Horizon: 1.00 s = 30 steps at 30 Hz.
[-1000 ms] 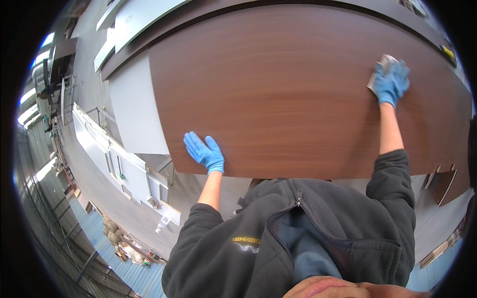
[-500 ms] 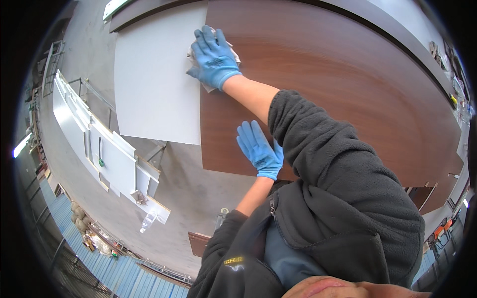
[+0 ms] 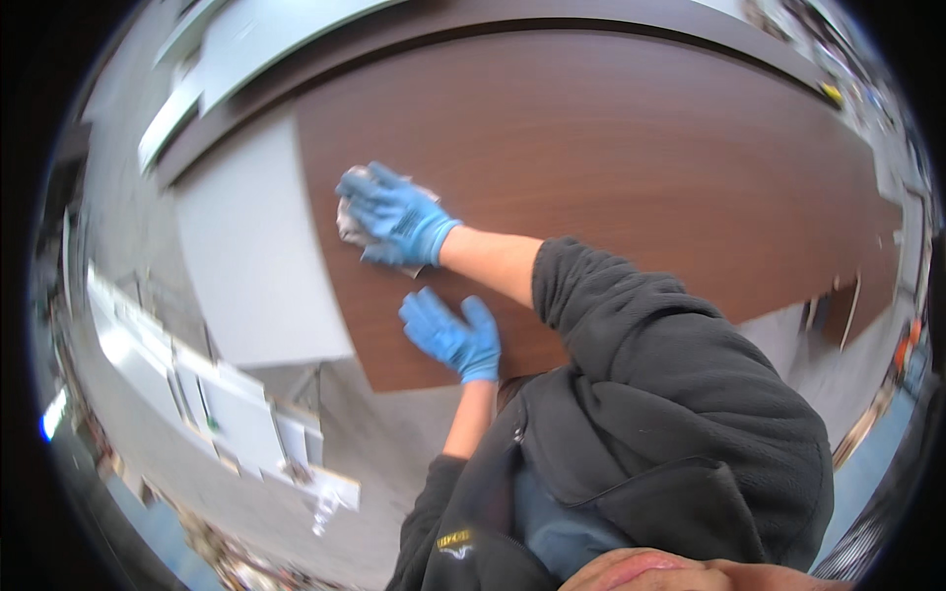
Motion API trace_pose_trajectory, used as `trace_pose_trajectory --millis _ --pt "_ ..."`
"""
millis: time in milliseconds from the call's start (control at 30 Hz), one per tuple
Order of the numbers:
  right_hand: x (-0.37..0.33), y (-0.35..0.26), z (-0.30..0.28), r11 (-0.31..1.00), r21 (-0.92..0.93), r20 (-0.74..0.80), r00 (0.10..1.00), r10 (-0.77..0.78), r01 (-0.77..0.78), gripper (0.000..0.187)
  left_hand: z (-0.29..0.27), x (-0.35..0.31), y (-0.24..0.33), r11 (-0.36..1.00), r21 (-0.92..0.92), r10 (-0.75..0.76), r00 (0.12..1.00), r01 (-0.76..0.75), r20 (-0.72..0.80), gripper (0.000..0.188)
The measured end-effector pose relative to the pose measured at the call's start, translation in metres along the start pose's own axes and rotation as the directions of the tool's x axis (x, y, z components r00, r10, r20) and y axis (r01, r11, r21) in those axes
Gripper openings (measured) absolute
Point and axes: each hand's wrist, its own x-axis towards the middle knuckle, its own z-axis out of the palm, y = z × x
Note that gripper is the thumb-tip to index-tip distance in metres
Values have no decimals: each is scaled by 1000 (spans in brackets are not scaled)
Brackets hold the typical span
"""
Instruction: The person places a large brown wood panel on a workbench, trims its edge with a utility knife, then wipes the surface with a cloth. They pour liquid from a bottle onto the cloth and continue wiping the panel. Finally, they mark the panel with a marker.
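Note:
A wide brown wood-grain panel [image 3: 611, 148] lies flat in front of me. My right hand [image 3: 402, 219], in a blue glove, presses a crumpled whitish cloth [image 3: 351, 229] onto it near its left end. The fingers lie over the cloth, whose edges stick out on both sides of the hand. Nearer to me, my left hand [image 3: 453, 337], also blue-gloved, is at the panel's near left part with fingers stretched and thumb apart. It holds nothing. A white panel [image 3: 251, 256] adjoins the brown one's left edge.
A long dark brown strip [image 3: 473, 32] runs along the panel's far side. White boards [image 3: 232, 404] are stacked at the left, with a clear plastic bottle [image 3: 325, 512] at their near end. A brown panel piece [image 3: 855, 307] stands at the right.
My right hand and the cloth have moved right from the brown panel's left edge, further onto its surface. My view has shifted, so the panels appear lower and further left.

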Motion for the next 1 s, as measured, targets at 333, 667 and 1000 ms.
trace_pose_trajectory --millis 333,667,1000 --pt "-300 287 -176 741 -3 -216 724 655 -672 67 13 -2 9 954 249 194 978 -168 -83 65" --pt "-860 348 -309 -534 -207 -681 -271 680 -820 70 14 -2 13 950 312 15 1000 -19 16 62" --pt "-752 564 -301 -169 -514 -487 124 865 -841 83 19 -3 11 969 245 11 1000 -6 -18 62"
